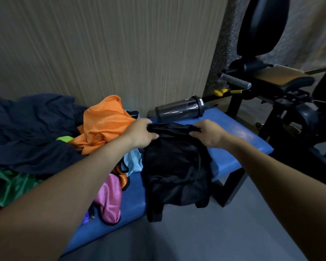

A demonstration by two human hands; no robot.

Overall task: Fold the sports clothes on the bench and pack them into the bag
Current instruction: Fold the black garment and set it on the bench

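Two hands, the left hand (142,133) and right hand (207,133), each pinch the top edge of a black garment (174,166). Below the grip it drapes limp over the blue bench (239,132): light, soft, likely slippery; best held by corners.

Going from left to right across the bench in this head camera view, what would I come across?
Navy blue garment → orange shirt → left hand → black garment held by both hands → right hand → bare end of the blue bench → black exercise machine.
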